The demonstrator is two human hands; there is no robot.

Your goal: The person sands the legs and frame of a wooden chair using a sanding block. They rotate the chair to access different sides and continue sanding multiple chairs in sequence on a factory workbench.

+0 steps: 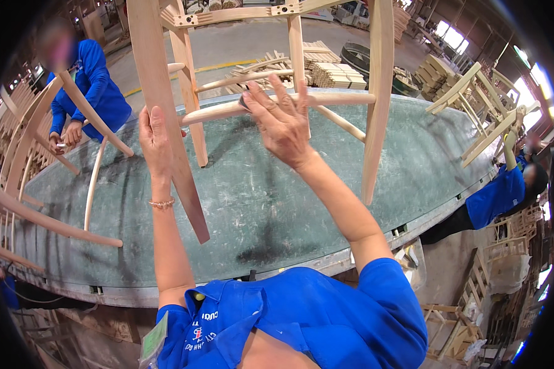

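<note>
A bare wooden chair frame (pixel 378 92) stands on the table in front of me, its legs toward me. My left hand (pixel 156 144) is closed around the near left leg (pixel 188 206), thumb along its side and a fingertip showing past its other edge. Over the front rung (pixel 338 98) lies my right hand (pixel 283 123), fingers stretched and partly spread. Between that hand and the rung shows the edge of a small dark pad (pixel 245 102), mostly hidden under the fingers. Other rungs (pixel 345 125) run behind.
The long green table (pixel 289 215) carries more chair frames (pixel 55 224) at left and a chair frame (pixel 474 117) at right. A co-worker in blue (pixel 98 86) works at far left, another (pixel 505 194) at right. Stacked wooden parts (pixel 335 74) lie beyond the table.
</note>
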